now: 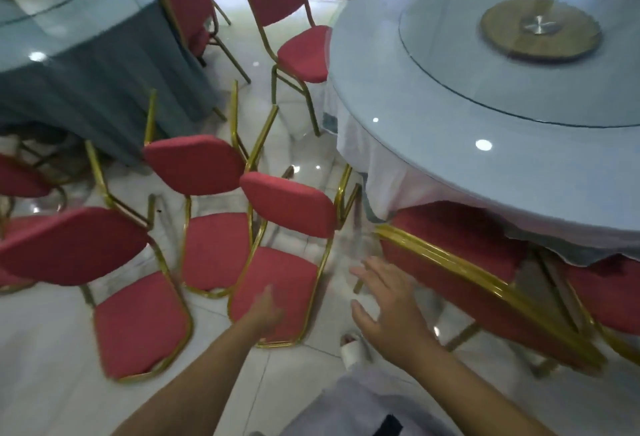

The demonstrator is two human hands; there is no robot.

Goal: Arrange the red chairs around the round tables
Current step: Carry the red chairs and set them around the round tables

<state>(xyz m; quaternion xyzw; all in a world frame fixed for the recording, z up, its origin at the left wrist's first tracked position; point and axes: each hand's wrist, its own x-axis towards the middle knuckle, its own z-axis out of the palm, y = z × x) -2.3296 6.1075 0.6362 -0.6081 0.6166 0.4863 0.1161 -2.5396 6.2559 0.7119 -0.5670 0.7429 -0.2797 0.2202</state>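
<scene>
Three red chairs with gold frames stand loose on the floor between two round tables: one at the left (138, 321), one behind (214, 245), one in the middle (277, 283). My left hand (265, 311) hovers blurred over the middle chair's seat, holding nothing. My right hand (388, 307) is spread open just left of a red chair (453, 262) tucked under the white-clothed round table (433, 96). A second round table (79, 64) with a grey cloth stands at the upper left.
More red chairs (301, 51) stand at the far sides of both tables. A glass turntable on a wooden disc (540, 33) sits on the white table. My foot in a white sandal (349, 349) is on the glossy tile floor.
</scene>
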